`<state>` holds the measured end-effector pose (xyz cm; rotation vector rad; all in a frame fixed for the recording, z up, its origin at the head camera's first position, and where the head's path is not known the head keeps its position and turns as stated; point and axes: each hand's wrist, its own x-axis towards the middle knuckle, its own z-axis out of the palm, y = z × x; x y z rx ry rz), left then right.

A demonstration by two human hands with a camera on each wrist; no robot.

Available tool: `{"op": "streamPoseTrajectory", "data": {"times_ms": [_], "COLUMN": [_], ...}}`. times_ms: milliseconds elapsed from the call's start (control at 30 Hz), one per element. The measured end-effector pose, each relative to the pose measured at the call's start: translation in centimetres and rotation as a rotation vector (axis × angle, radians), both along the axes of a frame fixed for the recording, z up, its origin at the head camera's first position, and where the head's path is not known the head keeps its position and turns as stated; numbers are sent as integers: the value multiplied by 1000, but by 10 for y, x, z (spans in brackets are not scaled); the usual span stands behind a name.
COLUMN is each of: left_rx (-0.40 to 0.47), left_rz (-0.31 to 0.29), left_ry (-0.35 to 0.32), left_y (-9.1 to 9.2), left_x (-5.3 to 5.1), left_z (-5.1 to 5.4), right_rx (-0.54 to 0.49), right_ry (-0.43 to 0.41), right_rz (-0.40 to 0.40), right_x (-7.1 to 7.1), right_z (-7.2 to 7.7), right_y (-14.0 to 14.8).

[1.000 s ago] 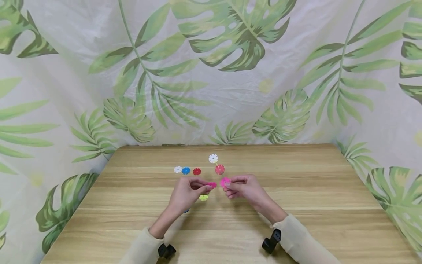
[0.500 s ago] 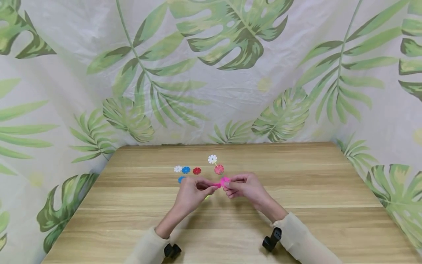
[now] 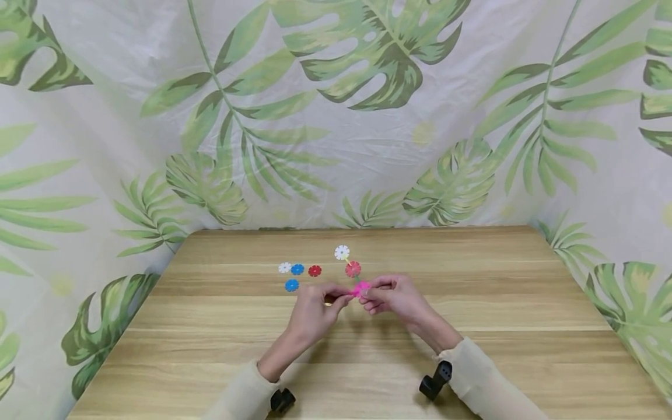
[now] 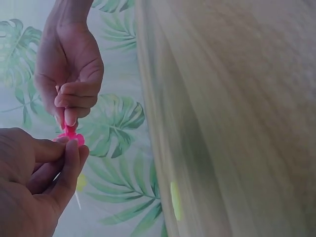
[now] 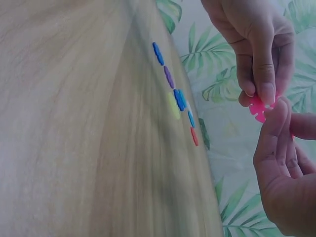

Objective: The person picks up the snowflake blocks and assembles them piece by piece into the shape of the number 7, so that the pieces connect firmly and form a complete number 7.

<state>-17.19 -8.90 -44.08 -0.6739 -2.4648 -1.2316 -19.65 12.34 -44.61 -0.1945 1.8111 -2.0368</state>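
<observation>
My left hand [image 3: 317, 312] pinches a pink notched disc [image 5: 256, 109] between thumb and fingertips. Opposite it, my right hand [image 3: 394, 297] grips a second pink notched disc [image 3: 361, 288], and the two discs meet edge to edge. How deep their slots engage is hidden by the fingertips. From the right hand's disc a chain rises away from me: a green disc [image 3: 357, 279] seen nearly edge-on, a coral disc [image 3: 353, 269], a thin yellow disc [image 3: 346, 261] and a white disc [image 3: 342, 252].
Loose notched discs lie left of the chain on the wooden table [image 3: 472, 361]: white [image 3: 284, 268], blue [image 3: 297, 269], red [image 3: 315, 270] and another blue [image 3: 291, 285]. A purple disc [image 5: 169, 77] and a yellow disc [image 5: 174, 105] show in the right wrist view. A leaf-patterned cloth [image 3: 367, 146] hangs behind.
My left hand has moved right, bringing its pink disc against the one in my right hand. The left hand now covers the loose yellow disc in the head view. The right hand stays nearly still.
</observation>
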Motion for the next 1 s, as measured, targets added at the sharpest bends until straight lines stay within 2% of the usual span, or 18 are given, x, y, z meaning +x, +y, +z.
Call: {"op": "streamPoseTrajectory", "data": {"times_ms": [333, 667, 767, 867, 1000], "left_rx": [35, 33, 43, 50, 9], "left_rz": [27, 41, 29, 8, 27], "left_ry": [-23, 15, 15, -44, -173], "left_y": [1, 2, 2, -1, -18], "left_x": [-1, -1, -1, -2, -5], "left_z": [-1, -4, -6, -6, -5], "right_rx": [-13, -57, -71, -74, -67], "right_ry": [2, -28, -26, -34, -39], "right_rz": [-10, -53, -58, -69, -102], "right_x": [-2, -2, -1, -2, -5], "right_z": [0, -3, -4, -4, -1], "right_y": [1, -2, -3, -2, 1]}}
